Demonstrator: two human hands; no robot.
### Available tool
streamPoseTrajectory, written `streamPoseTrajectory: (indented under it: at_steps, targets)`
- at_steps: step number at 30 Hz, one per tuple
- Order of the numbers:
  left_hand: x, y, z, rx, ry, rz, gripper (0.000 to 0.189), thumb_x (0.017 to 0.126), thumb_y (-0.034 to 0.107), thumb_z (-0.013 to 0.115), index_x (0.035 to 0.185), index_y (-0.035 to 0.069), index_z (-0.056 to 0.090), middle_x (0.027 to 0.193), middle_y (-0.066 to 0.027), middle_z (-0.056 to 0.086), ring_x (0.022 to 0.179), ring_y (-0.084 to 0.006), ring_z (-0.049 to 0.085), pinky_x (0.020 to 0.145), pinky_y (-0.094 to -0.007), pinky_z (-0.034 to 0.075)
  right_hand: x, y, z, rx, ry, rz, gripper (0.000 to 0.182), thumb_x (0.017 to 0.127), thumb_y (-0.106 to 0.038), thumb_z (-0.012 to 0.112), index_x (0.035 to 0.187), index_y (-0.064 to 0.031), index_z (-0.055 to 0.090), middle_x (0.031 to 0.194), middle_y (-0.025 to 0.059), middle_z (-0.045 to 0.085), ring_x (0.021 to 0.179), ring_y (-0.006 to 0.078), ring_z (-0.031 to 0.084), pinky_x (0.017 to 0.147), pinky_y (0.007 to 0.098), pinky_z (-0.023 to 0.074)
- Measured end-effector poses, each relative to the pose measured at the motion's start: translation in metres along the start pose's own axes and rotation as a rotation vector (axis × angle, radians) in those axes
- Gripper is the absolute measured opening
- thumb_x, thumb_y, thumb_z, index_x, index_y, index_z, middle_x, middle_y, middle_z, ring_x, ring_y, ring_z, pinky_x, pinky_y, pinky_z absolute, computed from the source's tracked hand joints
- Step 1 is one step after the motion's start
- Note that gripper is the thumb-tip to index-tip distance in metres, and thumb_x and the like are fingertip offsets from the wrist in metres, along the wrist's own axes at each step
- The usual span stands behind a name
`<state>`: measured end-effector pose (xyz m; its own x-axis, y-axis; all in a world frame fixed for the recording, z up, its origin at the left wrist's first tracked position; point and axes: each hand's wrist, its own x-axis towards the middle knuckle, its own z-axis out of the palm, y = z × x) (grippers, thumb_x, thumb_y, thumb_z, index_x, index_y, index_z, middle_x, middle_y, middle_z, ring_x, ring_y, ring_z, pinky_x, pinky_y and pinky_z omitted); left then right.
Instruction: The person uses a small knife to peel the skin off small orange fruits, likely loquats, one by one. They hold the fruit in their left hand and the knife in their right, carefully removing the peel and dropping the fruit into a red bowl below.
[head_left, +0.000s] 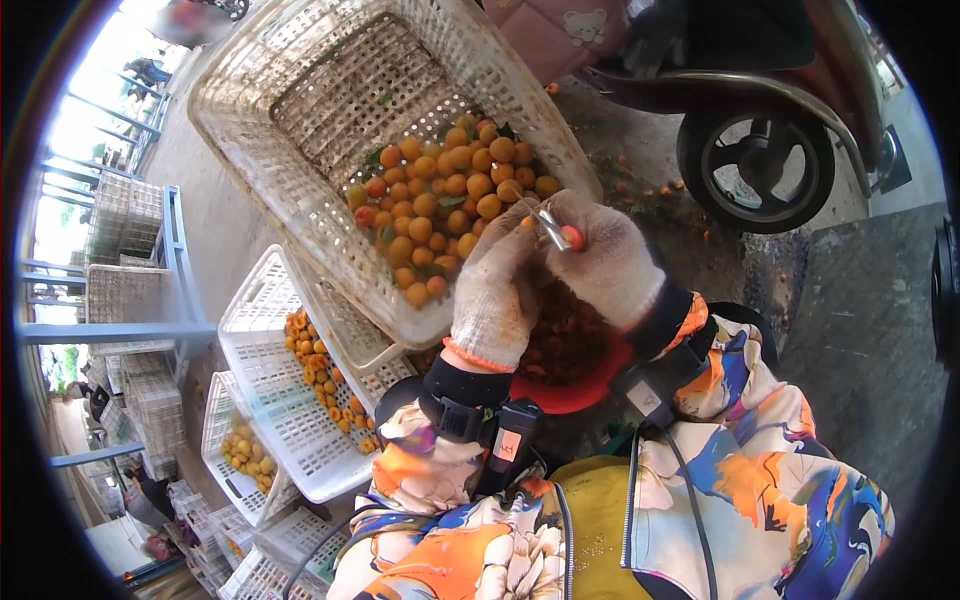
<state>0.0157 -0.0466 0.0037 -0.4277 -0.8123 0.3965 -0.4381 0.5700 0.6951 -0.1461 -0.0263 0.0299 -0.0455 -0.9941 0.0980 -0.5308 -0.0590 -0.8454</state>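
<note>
My right hand (600, 255), in a soiled white knit glove, grips a small metal tool (553, 231), perhaps a knife or pitter. A rounded red-pink piece (573, 238) shows beside the metal; I cannot tell if it is a handle end or fruit. My gloved left hand (495, 289) pinches an apricot (527, 222), mostly hidden by the fingers and touching the tool. Both hands meet over the near edge of a tilted, dirty white plastic crate (330, 195) holding whole apricots (420, 206) and some leaves. Below the hands sits a red basin (559, 401) with dark brownish-red bits inside.
At left, a white crate (259, 352) holds apricot halves (319, 367); another crate (217, 450) holds yellowish fruit (250, 455). A scooter (757, 169) stands at the right. Blue metal rails (120, 332) and stacked crates (127, 225) line the far left. Fruit scraps (664, 189) litter the floor.
</note>
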Motion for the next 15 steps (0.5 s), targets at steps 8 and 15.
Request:
streamPoseTrajectory:
  at_steps: [8,15]
  targets:
    - [-0.006,-0.012,0.009,-0.169,-0.014,-0.082,0.041,0.08,-0.008,0.061,0.121,-0.001,0.062,0.112,-0.0156,0.067,0.103,-0.0307,0.066,0.092,-0.0358,0.053,-0.009,-0.001,-0.007,0.361,-0.225,-0.054,0.031,0.08,-0.006,0.067,0.11,-0.0121,0.066,0.096,0.0147,0.069,0.09,0.035,0.067,0.079,0.0396,0.0545]
    - [0.006,-0.011,0.002,-1.32,0.352,-0.899,0.037,0.097,0.02,0.052,0.128,0.001,0.056,0.102,-0.014,0.066,0.088,-0.0285,0.065,0.081,-0.0395,0.054,-0.008,-0.034,-0.032,0.105,-0.797,0.096,0.033,0.077,-0.017,0.07,0.107,-0.0067,0.064,0.087,0.0127,0.067,0.082,0.0274,0.066,0.076,0.0358,0.0525]
